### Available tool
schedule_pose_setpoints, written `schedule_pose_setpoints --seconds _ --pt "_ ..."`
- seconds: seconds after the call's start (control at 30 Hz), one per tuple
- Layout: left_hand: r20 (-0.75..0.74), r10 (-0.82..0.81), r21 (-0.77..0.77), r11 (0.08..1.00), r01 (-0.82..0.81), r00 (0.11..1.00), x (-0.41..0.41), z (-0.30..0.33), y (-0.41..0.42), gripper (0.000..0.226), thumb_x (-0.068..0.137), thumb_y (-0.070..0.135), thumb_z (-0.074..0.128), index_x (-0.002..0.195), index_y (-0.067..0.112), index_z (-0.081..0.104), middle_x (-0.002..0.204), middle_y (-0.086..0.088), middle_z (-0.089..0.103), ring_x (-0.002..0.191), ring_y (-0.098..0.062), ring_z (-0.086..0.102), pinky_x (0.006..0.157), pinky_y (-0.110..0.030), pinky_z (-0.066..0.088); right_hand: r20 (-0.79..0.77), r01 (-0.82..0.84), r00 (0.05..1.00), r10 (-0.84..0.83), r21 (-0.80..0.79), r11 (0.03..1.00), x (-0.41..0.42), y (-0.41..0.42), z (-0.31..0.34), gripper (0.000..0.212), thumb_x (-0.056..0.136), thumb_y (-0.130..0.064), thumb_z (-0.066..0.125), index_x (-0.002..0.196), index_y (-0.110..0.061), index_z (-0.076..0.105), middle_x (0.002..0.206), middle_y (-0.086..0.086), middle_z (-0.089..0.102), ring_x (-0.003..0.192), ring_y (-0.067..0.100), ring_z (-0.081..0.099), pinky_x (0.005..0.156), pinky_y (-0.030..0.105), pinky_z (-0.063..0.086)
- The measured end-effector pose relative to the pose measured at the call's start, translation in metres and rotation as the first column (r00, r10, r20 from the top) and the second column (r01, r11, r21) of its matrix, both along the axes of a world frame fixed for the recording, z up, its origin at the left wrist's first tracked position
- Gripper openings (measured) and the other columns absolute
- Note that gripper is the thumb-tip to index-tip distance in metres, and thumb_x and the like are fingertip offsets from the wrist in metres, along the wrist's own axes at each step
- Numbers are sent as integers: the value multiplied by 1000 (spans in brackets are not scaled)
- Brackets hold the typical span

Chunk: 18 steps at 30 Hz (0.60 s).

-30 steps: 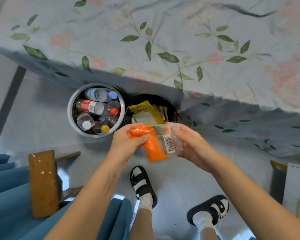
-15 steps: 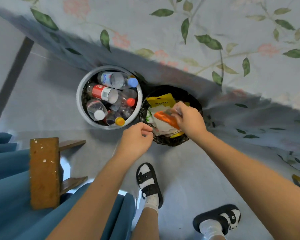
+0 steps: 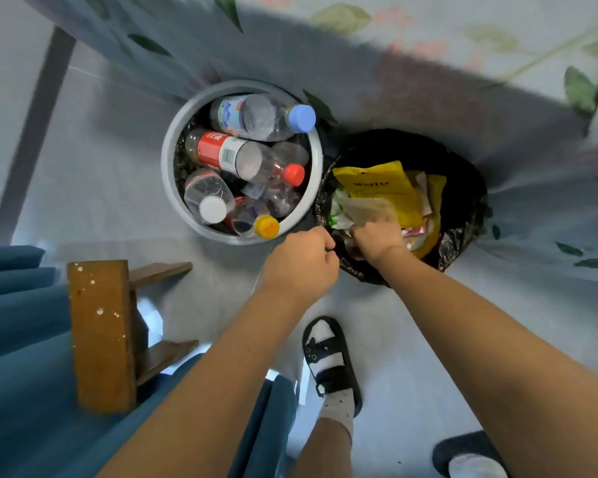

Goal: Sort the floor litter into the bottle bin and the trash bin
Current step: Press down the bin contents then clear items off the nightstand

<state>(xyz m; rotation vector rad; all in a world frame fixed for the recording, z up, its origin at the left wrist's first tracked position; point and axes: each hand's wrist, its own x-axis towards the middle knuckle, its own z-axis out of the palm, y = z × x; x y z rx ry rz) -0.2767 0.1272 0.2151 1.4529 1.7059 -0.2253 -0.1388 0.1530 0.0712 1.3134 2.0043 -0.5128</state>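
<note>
The grey round bottle bin (image 3: 169, 174) holds several plastic bottles with blue, red, white and yellow caps. To its right stands the trash bin lined with a black bag (image 3: 463, 188), holding a yellow packet (image 3: 380, 184) and other wrappers. My right hand (image 3: 377, 238) reaches into the trash bin, fingers curled down onto a crumpled clear plastic wrapper (image 3: 366, 208); the wrapper's orange part is hidden. My left hand (image 3: 301, 263) is a loose fist at the bag's near rim, with nothing visible in it.
A flowered bedspread (image 3: 428, 63) hangs over the bins from the far side. A brown wooden stool (image 3: 101, 332) and blue fabric (image 3: 21, 322) lie at the left. My sandalled feet (image 3: 328, 363) stand on the grey floor below the bins.
My right hand carried the orange and clear wrapper from in front of me down into the trash bin and pushed it in. My left hand let go and moved to the bag's rim.
</note>
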Motion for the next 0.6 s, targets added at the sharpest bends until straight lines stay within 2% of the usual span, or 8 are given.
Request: schedule_pose_setpoints --seconds 0.07,0.17,0.23,0.3,0.37,0.5,0.6 --pt "-40 -53 -5 999 52 998 3 1 -5 20 91 21 49 107 21 60 97 0 67 92 -22 63 84 -39 52 2 3 1000 -3 -33 999 6 -6 2 35 89 -12 52 123 -21 57 119 2 64 113 26 56 91 36 40" --pt "-118 -146 -17 989 145 982 13 9 -10 22 92 21 45 109 23 58 102 1 64 97 -22 60 80 -36 50 -48 -7 999 -1 -183 983 21 -10 18 43 89 -24 52 132 -22 47 130 5 55 123 28 45 96 40 37" --pt "-162 -222 -29 975 221 961 23 18 -12 24 93 22 43 112 23 57 106 1 63 99 -23 59 76 -33 47 -141 55 985 -102 -307 950 36 -9 36 51 87 -30 52 137 -24 42 133 6 53 125 30 44 95 39 39" --pt "-210 -294 -32 955 294 932 36 30 -13 25 94 23 42 115 22 56 108 0 62 100 -24 58 72 -32 44 -227 151 944 -239 -347 926 55 -8 56 56 85 -38 52 139 -28 40 134 8 53 123 31 46 98 41 43" --pt "-248 -346 -22 936 352 905 53 43 -13 25 95 25 43 115 22 56 108 -1 62 101 -24 58 74 -34 47 -281 207 914 -293 -298 932 77 -8 78 54 88 -41 49 140 -26 40 135 10 53 123 33 48 99 44 43" --pt "-309 -456 15 875 484 834 104 68 -12 23 93 28 43 108 17 58 101 -3 64 96 -26 60 74 -38 52 -358 281 882 -306 -121 952 132 -23 128 37 95 -28 42 128 -18 52 127 14 56 117 34 51 88 41 46" --pt "-337 -542 31 810 585 769 159 89 -16 23 94 30 43 108 18 58 102 -5 65 93 -26 62 71 -35 51 -382 316 875 -298 -17 949 193 -51 170 41 98 -43 34 120 -16 55 122 13 59 114 32 51 84 41 45"
